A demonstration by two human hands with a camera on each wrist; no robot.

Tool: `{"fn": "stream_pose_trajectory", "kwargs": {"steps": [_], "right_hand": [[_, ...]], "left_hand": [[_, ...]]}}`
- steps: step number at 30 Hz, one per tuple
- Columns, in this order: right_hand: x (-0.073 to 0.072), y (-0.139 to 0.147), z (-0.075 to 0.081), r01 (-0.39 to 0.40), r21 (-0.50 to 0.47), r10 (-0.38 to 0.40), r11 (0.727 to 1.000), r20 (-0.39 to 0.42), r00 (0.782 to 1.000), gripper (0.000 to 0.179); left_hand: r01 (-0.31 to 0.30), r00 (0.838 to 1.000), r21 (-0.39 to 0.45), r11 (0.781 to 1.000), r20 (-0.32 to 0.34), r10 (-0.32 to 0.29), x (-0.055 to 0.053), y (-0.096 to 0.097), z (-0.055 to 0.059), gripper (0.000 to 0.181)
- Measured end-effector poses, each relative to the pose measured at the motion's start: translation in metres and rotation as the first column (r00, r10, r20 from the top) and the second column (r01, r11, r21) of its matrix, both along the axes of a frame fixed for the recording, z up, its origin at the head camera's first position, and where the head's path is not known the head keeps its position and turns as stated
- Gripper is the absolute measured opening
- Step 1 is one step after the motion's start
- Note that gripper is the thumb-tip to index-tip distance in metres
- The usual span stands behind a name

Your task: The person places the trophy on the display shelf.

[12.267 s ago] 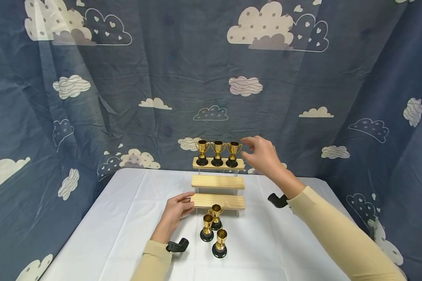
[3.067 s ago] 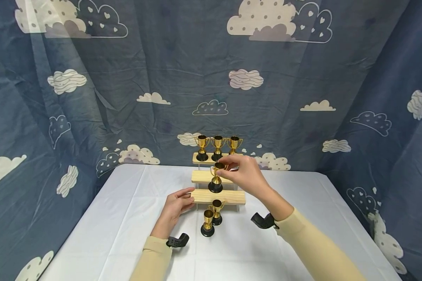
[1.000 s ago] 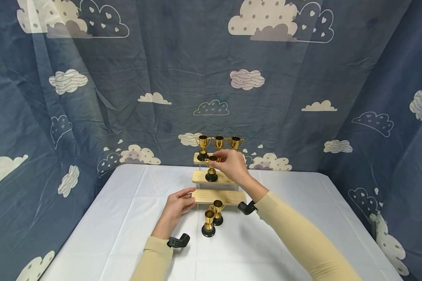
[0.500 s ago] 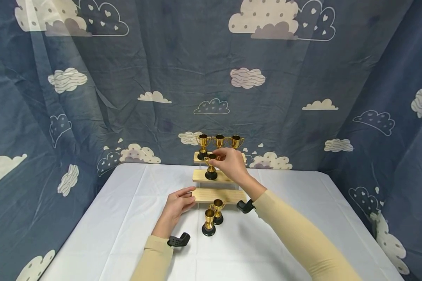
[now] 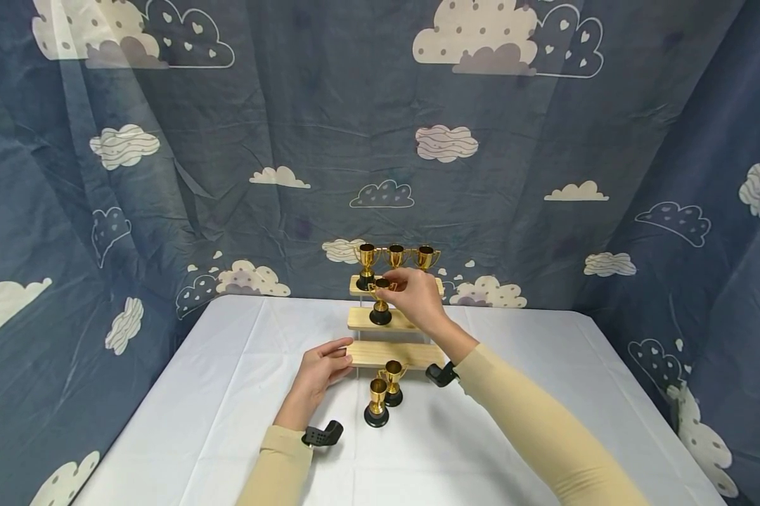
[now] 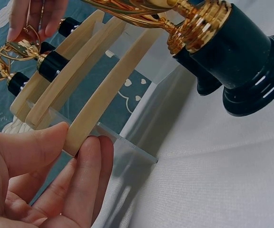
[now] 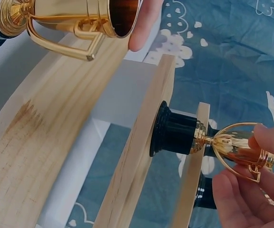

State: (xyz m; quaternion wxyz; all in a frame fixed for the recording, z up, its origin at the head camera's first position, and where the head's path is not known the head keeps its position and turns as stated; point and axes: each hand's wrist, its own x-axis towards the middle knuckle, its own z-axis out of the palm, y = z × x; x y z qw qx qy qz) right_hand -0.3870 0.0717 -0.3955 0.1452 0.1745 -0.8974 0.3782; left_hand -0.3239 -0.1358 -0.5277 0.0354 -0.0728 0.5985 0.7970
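Note:
A three-step wooden display stand [image 5: 411, 355] with clear side supports stands mid-table. My left hand [image 5: 316, 371] grips the left end of its lowest step, thumb on one face and fingers on the other in the left wrist view. On the middle step, toward its left, a small gold trophy cup [image 5: 380, 316] with a black base stands upright. My right hand [image 5: 417, 299] pinches that cup by its bowl and handle; in the right wrist view its base [image 7: 175, 133] sits flat against the wood. Three matching trophies [image 5: 367, 261] line the top step, two partly hidden behind my right hand.
Two more trophies [image 5: 376, 404] stand close together on the white-covered table [image 5: 259, 407], just in front of the lowest step. A dark cloud-patterned curtain [image 5: 329, 126] hangs behind and at both sides. Each wrist wears a black camera [image 5: 323, 433].
Since the oldest frame, my right hand left the top row and brought the frontmost table trophy to the middle step, shifting it left. Both hands hold nearly still over the last second.

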Motion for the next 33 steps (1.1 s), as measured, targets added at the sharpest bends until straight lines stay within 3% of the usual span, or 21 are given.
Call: {"fn": "stream_pose_trajectory", "kwargs": {"steps": [10,16,22,33], "right_hand": [[0.001,0.000,0.000,-0.017,-0.009,0.017,1.000,-0.009,1.000,0.043],[0.001,0.002,0.002,-0.013,-0.014,0.013,1.000,-0.014,1.000,0.046],[0.002,0.003,0.005,-0.010,0.010,0.010,1.000,-0.031,0.999,0.047],[0.011,0.006,0.016,-0.022,0.029,0.023,0.999,-0.060,0.998,0.042]], "left_hand": [[0.021,1.000,-0.004,1.000,0.001,-0.021,0.000,-0.001,0.001,0.047],[0.029,1.000,-0.010,1.000,-0.005,-0.029,0.007,-0.001,0.013,0.048],[0.021,1.000,-0.009,1.000,0.007,-0.020,0.001,-0.001,0.001,0.048],[-0.021,1.000,-0.019,1.000,0.000,0.021,0.003,0.002,0.001,0.044]]}}
